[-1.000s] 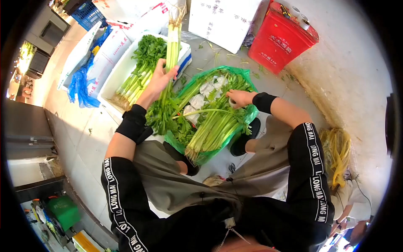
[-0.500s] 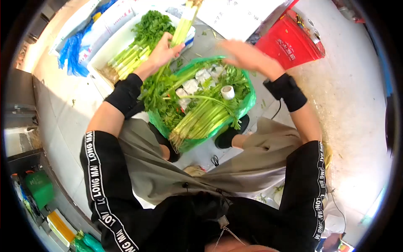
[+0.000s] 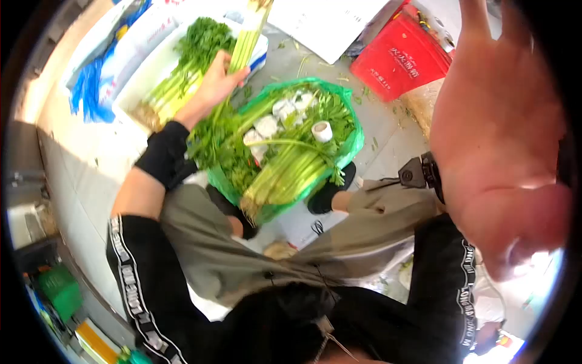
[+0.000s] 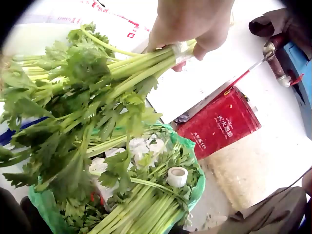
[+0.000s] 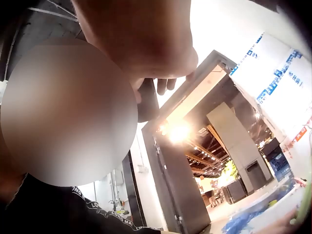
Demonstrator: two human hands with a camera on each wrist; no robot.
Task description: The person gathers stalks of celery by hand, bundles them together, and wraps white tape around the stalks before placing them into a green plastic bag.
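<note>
My left hand (image 3: 213, 82) grips a bunch of celery (image 3: 245, 45), roots up and leaves hanging down. In the left wrist view, a clear band (image 4: 181, 51) circles its stalks by the fingers. Below it an open green plastic bag (image 3: 359, 130) holds more celery (image 3: 288, 173) and crumpled white wads (image 3: 265, 126). On that celery lies a white roll of tape (image 3: 322, 131). My right hand (image 3: 500, 121) is raised close to the head camera, large and blurred. In the right wrist view, its fingers are beside a dark object (image 5: 148, 100) by the head; I cannot tell whether they hold it.
A white foam box (image 3: 124, 103) with celery stands left of the bag, near a blue plastic bag (image 3: 91, 91). A red box (image 3: 400, 64) stands at the back right, beside a white carton (image 3: 330, 24). My shoes (image 3: 330, 197) flank the green bag.
My right hand left the tape roll on the celery in the bag and rose up and right to the head. My left hand still grips the celery bunch. The view has shifted slightly.
</note>
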